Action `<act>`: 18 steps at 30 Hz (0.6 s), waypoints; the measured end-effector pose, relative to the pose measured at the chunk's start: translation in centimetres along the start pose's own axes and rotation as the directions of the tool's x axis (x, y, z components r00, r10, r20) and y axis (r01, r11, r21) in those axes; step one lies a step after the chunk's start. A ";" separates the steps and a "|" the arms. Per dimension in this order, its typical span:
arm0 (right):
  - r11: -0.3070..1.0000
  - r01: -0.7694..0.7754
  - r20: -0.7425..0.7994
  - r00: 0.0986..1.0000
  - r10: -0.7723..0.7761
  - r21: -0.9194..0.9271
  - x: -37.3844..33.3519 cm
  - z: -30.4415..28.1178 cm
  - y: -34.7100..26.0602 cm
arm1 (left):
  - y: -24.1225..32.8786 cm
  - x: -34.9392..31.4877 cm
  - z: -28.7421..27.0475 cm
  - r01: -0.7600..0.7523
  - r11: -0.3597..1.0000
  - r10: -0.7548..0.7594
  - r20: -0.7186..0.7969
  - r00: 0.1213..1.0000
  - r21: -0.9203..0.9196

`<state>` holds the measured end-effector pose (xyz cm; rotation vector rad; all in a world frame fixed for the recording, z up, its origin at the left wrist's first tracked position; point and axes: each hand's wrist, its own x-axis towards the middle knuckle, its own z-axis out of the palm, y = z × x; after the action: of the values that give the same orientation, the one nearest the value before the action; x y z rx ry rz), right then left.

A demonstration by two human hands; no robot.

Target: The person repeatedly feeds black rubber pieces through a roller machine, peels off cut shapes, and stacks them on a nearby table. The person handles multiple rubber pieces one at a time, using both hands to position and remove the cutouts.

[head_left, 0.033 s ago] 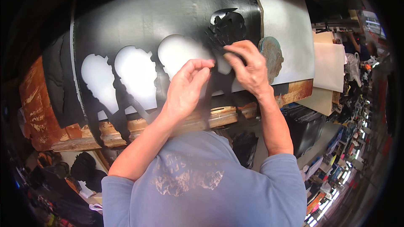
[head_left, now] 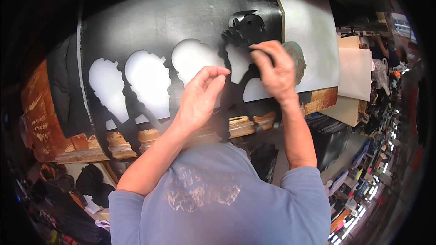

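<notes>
A large black sheet (head_left: 150,18) lies before me, with several rounded openings cut through it that show a white surface (head_left: 147,79). My left hand (head_left: 202,93) is closed, its thumb and forefinger pinched at a narrow strip of the sheet between two openings. To the right, my right hand (head_left: 276,68) is curled with its fingers together beside another opening. What it holds, if anything, is too blurred to make out. Just beyond its fingertips sits a heap of dark cut pieces (head_left: 249,29). A greenish, worn rounded plate (head_left: 296,61) lies partly behind that hand.
A worn wooden edge (head_left: 240,127) runs along the near side, below the sheet. Pale sheets (head_left: 355,72) jut out at the right. Stacked black material (head_left: 329,138) lies below the table at right, and dark items (head_left: 93,181) sit at lower left.
My right hand has moved to the right, away from the strip by my left hand. More of the white opening beside it shows. My left hand has barely moved.
</notes>
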<state>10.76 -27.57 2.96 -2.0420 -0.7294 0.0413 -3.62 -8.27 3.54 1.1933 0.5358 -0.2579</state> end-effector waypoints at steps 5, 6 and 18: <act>0.949 -0.286 -0.314 0.896 0.315 0.137 5.0 -6.2 -1.3 | -0.7 -0.2 -0.8 0.035 0.997 -0.038 -0.040 0.998 -0.067; 0.956 -0.215 -0.312 0.911 0.270 0.202 6.2 -7.1 -1.3 | -0.7 -0.2 -0.7 0.037 0.997 -0.040 -0.050 0.998 -0.063; 0.810 0.545 0.112 0.838 -0.534 -0.217 -0.7 0.7 -7.6 | 3.8 0.8 -0.5 0.059 0.777 0.051 0.156 0.986 -0.626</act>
<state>6.28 -24.45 8.36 -1.9845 -1.3829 -0.3468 -1.35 -6.42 6.06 0.5035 0.4276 -0.1566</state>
